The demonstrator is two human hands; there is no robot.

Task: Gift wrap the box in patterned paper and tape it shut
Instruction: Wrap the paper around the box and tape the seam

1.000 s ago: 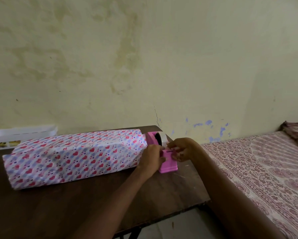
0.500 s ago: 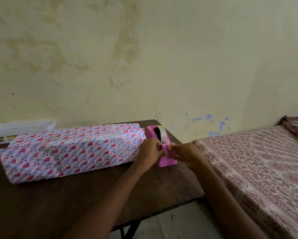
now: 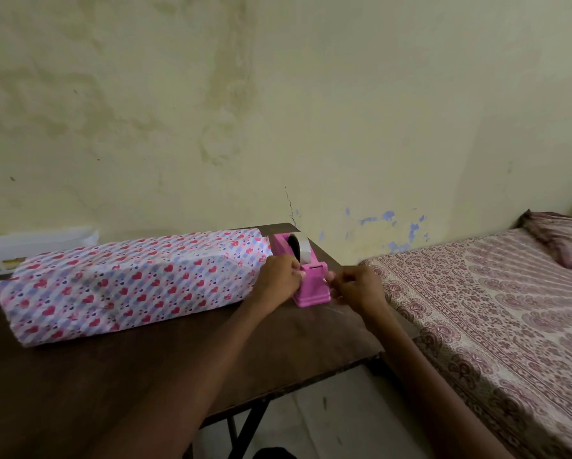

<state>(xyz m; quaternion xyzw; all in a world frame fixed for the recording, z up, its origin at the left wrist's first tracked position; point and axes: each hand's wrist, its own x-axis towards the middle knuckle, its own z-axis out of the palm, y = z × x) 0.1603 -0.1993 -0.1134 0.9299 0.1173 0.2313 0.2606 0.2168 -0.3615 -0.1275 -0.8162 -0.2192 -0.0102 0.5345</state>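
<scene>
A long box wrapped in white paper with red and purple hearts (image 3: 129, 286) lies lengthwise on the dark wooden table (image 3: 112, 376). At its right end stands a pink tape dispenser (image 3: 311, 286) holding a white tape roll (image 3: 302, 250). My left hand (image 3: 279, 279) grips the dispenser's left side near the cutter. My right hand (image 3: 357, 286) is just right of the dispenser, fingers pinched on a strip of clear tape pulled out from the cutter; the strip itself is barely visible.
A white plastic tray (image 3: 36, 241) sits at the table's back left against the wall. A bed with a maroon patterned sheet (image 3: 493, 309) and a pillow (image 3: 563, 240) stands close to the table's right edge. The table's folding legs (image 3: 245, 425) show below.
My right hand has drawn away to the right of the dispenser, pulling tape out. The left hand stays on the dispenser. The camera has tilted slightly.
</scene>
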